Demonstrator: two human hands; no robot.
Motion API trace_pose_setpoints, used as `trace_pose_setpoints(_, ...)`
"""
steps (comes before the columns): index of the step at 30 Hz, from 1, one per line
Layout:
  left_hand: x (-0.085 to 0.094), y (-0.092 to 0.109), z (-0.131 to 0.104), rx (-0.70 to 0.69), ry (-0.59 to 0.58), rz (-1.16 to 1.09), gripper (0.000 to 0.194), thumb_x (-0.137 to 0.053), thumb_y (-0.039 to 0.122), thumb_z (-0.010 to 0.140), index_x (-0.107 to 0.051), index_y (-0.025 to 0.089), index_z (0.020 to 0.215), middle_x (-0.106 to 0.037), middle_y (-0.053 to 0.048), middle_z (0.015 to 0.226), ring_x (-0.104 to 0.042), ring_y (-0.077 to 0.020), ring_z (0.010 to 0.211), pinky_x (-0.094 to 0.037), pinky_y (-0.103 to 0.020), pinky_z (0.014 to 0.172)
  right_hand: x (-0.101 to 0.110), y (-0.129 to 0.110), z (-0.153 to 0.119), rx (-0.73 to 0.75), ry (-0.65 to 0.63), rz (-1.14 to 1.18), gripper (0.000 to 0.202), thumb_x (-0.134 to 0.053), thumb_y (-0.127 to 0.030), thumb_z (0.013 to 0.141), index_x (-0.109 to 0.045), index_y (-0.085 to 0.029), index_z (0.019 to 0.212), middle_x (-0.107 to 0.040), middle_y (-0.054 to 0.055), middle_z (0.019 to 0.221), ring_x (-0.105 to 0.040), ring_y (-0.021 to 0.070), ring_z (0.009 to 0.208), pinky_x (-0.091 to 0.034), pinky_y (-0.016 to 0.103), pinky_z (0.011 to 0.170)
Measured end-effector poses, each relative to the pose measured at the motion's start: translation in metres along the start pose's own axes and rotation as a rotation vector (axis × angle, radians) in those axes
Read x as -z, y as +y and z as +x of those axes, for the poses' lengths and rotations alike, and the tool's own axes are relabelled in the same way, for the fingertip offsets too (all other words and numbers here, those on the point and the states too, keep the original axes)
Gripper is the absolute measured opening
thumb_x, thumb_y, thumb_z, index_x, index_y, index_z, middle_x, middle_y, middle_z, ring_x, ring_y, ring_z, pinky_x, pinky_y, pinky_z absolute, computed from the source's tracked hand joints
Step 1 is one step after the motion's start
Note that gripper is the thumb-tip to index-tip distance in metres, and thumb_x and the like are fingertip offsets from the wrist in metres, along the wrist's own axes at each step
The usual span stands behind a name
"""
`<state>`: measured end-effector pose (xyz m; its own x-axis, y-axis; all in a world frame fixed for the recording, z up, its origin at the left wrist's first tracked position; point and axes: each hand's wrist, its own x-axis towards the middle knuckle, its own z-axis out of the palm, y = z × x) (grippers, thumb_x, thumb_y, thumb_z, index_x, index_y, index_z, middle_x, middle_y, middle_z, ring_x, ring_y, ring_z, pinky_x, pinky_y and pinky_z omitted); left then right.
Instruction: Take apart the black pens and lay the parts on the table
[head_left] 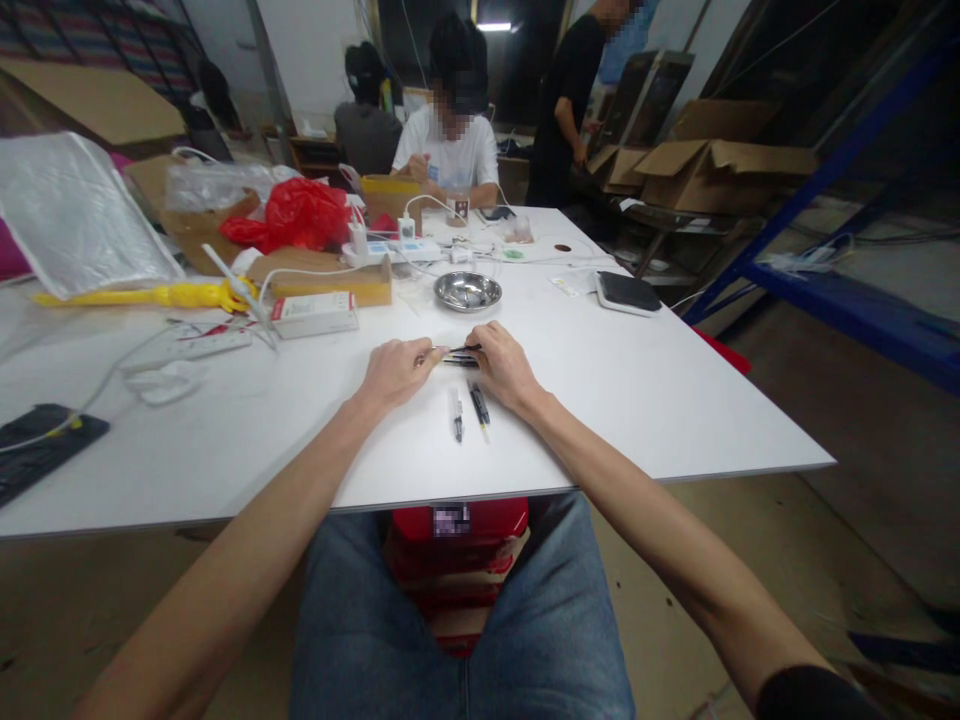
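Note:
My left hand (399,374) is closed in a pinch on one end of a thin, dark pen-like piece. At the other end, my right hand (505,364) has its fingers closed round the same piece. Just below the held piece, dark pens (460,361) lie crosswise between my hands, partly covered by my fingers. A clear pen barrel (457,414) with a dark tip rests on the white table (600,400) nearer to me. To its right lie black pen parts (479,402) with a thin, yellow-tipped piece beside them. Fine detail at my fingertips is too small to make out.
Beyond my hands stands a shiny metal bowl (467,291). A black-topped device (628,292) lies at the right edge. Leftward are a white box (315,313), a power strip (390,250), cables and a red bag (296,215). A person (450,150) sits across the table.

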<state>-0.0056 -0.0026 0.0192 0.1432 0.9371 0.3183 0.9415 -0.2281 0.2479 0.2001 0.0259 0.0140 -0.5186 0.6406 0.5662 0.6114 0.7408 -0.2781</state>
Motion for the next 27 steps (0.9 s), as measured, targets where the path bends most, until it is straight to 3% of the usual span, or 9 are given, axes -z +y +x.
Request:
trace_pose_setpoints(5, -0.002, 0.000, 0.000, -0.088, 0.048, -0.073, 0.036, -0.046, 0.052, 0.100, -0.071, 0.027, 0.107, -0.072, -0.002, 0.078, -0.065, -0.0201, 0.076, -0.037, -0.030, 0.069, 0.003, -0.003, -0.001, 0.074, -0.040, 0.073, 0.033, -0.039, -0.003, 0.092, -0.058, -0.018, 0.114, -0.064, 0.012, 0.105, -0.052, 0.0263, 0.099, -0.043, 0.037, 0.086)
trace_pose_setpoints(9, 0.000, 0.003, -0.001, -0.300, 0.101, -0.021, 0.035, -0.040, 0.039, 0.104, -0.067, 0.024, 0.122, -0.073, -0.007, 0.096, -0.063, -0.0233, 0.093, -0.040, -0.035, 0.082, 0.002, -0.004, -0.001, 0.080, -0.025, 0.150, 0.023, -0.043, -0.009, 0.095, -0.058, -0.019, 0.108, -0.064, 0.010, 0.101, -0.052, 0.0252, 0.096, -0.044, 0.037, 0.087)
trace_pose_setpoints(12, 0.005, 0.006, -0.001, -0.408, 0.129, 0.100, 0.030, -0.041, 0.028, 0.102, -0.068, 0.022, 0.115, -0.071, -0.011, 0.103, -0.057, -0.0278, 0.105, -0.039, -0.041, 0.086, 0.000, -0.001, 0.000, 0.049, -0.009, 0.182, 0.016, -0.045, -0.013, 0.097, -0.059, -0.019, 0.101, -0.064, 0.009, 0.097, -0.053, 0.0237, 0.093, -0.043, 0.035, 0.084)
trace_pose_setpoints(15, 0.009, 0.008, -0.001, -0.425, 0.137, 0.167, 0.030, -0.043, 0.011, 0.095, -0.069, 0.020, 0.108, -0.070, -0.012, 0.103, -0.056, -0.0290, 0.106, -0.038, -0.043, 0.087, -0.002, 0.001, -0.001, 0.047, -0.026, 0.183, 0.012, -0.048, -0.021, 0.100, -0.060, -0.019, 0.100, -0.065, 0.008, 0.096, -0.054, 0.0228, 0.092, -0.043, 0.034, 0.084)
trace_pose_setpoints(19, 0.008, 0.009, -0.001, -0.406, 0.057, 0.170, 0.046, -0.040, -0.001, 0.088, -0.065, 0.020, 0.121, -0.067, -0.010, 0.098, -0.058, -0.0258, 0.097, -0.040, -0.040, 0.082, -0.001, 0.000, -0.002, 0.035, -0.031, 0.154, 0.017, -0.046, -0.022, 0.102, -0.062, -0.019, 0.106, -0.064, 0.008, 0.095, -0.055, 0.0227, 0.092, -0.043, 0.034, 0.084)
trace_pose_setpoints(22, 0.006, 0.008, -0.002, -0.397, 0.063, 0.178, 0.041, -0.039, 0.004, 0.092, -0.064, 0.020, 0.121, -0.066, -0.010, 0.100, -0.058, -0.0255, 0.098, -0.040, -0.038, 0.081, 0.000, -0.002, -0.003, 0.022, -0.029, 0.143, 0.019, -0.045, -0.024, 0.103, -0.063, -0.018, 0.108, -0.064, 0.009, 0.097, -0.055, 0.0227, 0.093, -0.043, 0.034, 0.085)
trace_pose_setpoints(25, 0.005, 0.008, -0.002, -0.397, 0.081, 0.178, 0.027, -0.040, 0.021, 0.100, -0.065, 0.019, 0.110, -0.064, -0.010, 0.098, -0.058, -0.0266, 0.097, -0.039, -0.039, 0.080, 0.000, -0.003, -0.002, 0.032, -0.055, 0.148, 0.019, -0.046, -0.023, 0.102, -0.064, -0.018, 0.106, -0.064, 0.009, 0.096, -0.055, 0.0226, 0.093, -0.043, 0.034, 0.086)
trace_pose_setpoints(27, 0.005, 0.006, -0.001, -0.374, 0.085, 0.170, 0.027, -0.040, 0.030, 0.103, -0.065, 0.019, 0.103, -0.064, -0.010, 0.097, -0.057, -0.0274, 0.097, -0.038, -0.040, 0.079, 0.002, -0.001, 0.000, 0.040, -0.058, 0.161, 0.020, -0.046, -0.022, 0.101, -0.065, -0.018, 0.102, -0.064, 0.009, 0.094, -0.055, 0.0226, 0.091, -0.043, 0.035, 0.086)
